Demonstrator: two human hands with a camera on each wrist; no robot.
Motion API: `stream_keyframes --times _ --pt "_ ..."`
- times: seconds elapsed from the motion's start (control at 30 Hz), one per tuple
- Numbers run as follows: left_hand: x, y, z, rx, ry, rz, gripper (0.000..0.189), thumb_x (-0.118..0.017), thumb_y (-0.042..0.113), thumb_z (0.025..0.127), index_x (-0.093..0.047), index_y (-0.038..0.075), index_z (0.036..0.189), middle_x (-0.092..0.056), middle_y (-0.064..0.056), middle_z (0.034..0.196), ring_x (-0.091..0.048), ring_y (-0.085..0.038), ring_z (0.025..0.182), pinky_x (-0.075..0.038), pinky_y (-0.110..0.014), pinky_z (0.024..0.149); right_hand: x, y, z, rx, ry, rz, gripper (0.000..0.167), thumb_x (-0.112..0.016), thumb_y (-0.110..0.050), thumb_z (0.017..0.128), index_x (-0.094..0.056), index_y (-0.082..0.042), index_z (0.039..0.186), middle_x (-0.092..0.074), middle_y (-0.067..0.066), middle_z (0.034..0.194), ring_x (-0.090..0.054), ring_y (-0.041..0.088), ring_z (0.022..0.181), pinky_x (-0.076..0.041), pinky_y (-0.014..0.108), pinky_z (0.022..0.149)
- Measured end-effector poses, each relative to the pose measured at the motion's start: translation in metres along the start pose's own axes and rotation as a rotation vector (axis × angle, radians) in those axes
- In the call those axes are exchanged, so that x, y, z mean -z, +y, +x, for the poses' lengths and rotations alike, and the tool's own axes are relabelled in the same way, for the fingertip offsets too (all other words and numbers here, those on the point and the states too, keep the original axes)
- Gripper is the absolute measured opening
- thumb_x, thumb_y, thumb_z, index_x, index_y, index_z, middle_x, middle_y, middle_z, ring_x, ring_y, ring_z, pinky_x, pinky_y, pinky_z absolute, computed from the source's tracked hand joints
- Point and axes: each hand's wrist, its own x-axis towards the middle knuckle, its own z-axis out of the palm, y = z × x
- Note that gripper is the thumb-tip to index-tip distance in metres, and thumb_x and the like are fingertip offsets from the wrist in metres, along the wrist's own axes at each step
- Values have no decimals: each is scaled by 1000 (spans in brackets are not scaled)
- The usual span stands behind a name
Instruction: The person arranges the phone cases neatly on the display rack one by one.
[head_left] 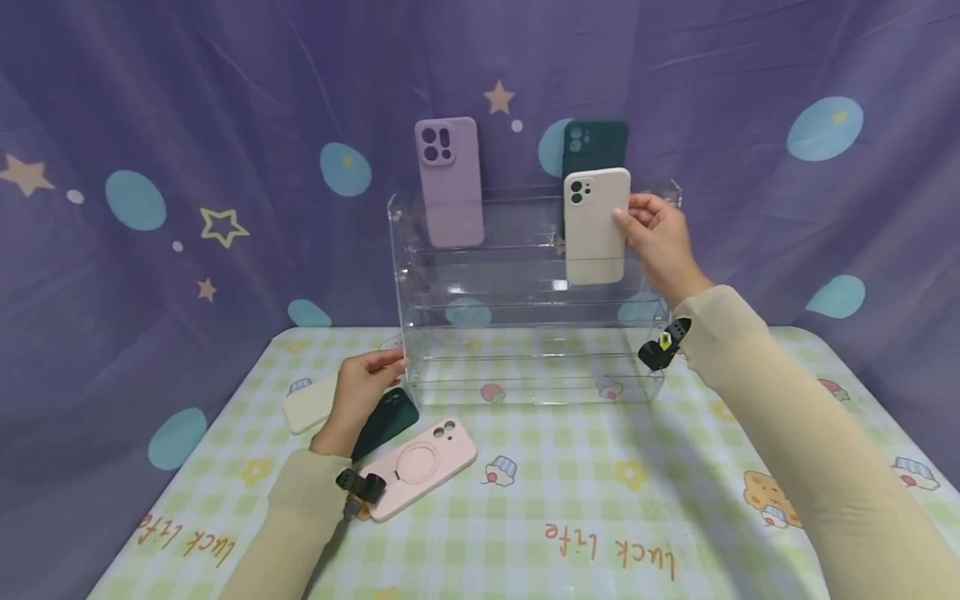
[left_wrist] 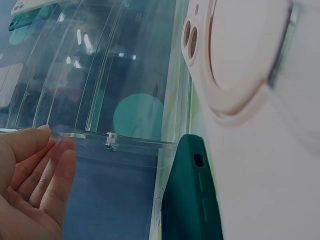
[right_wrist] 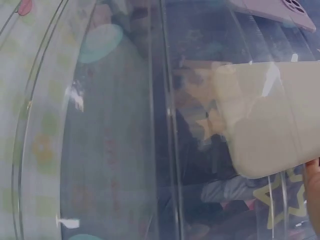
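A clear tiered display rack [head_left: 525, 342] stands on the table. My right hand [head_left: 662, 242] pinches the right edge of a cream-white phone case [head_left: 596, 229], which stands upright at an upper tier of the rack. In the right wrist view, the lower part of that case shows behind clear plastic. Behind it, a dark green phone case [head_left: 600, 140] rises at the top tier, partly covered. A lilac phone case [head_left: 456, 187] leans at the top left. My left hand [head_left: 363, 387] holds the rack's left side edge between thumb and fingers [left_wrist: 59, 175].
Left of the rack lie a pink phone case [head_left: 435, 462] with a ring, another dark green case [head_left: 386, 421] and a pale case [head_left: 303, 408] partly behind my left hand. A checked cloth [head_left: 570, 483] covers the table. A purple patterned curtain [head_left: 247, 100] hangs behind.
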Motion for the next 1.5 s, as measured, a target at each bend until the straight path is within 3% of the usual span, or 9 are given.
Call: stream_keyframes --times 0.23,0.57,0.8,1.07,1.3,1.5 --pt "0 1 0 11 1 10 25 -67 8 87 -68 -4 108 -67 -22 106 -62 2 72 -55 -19 65 3 -8 -3 -109 -31 -62 5 -62 -3 89 -58 -3 92 -69 -5 77 -60 7 73 -49 18 61" --pt "0 2 0 2 -1 10 24 -67 8 87 -68 -4 108 -67 -22 106 -62 2 72 -55 -19 65 8 -14 -3 -150 -107 -262 10 -58 -5 92 -55 3 97 -68 -11 76 -62 3 78 -52 17 70" --pt "0 3 0 -4 -2 6 24 -67 7 87 -68 -5 108 -67 -23 105 -62 2 71 -55 -18 64 12 -18 -2 -182 -149 -411 14 -60 -10 92 -54 2 97 -66 -12 77 -63 3 74 -53 19 69" --pt "0 4 -2 5 -1 8 24 -67 6 87 -68 -5 108 -67 -23 106 -62 3 70 -55 -18 64 16 -21 0 -237 -153 -384 15 -63 -7 90 -55 6 95 -66 -7 74 -64 6 69 -55 20 67" --pt "0 3 -1 3 -1 -2 24 -67 5 86 -68 -6 107 -67 -23 104 -62 3 70 -55 -18 64 15 -24 0 -248 -169 -475 16 -62 -10 91 -54 2 95 -67 -11 75 -65 4 71 -56 23 71" --pt "0 2 -1 -3 1 -1 23 -67 4 86 -68 -8 106 -68 -23 103 -62 3 70 -54 -17 63 14 -25 0 -258 -192 -482 16 -61 -10 92 -54 3 96 -67 -11 73 -65 4 71 -55 23 72"
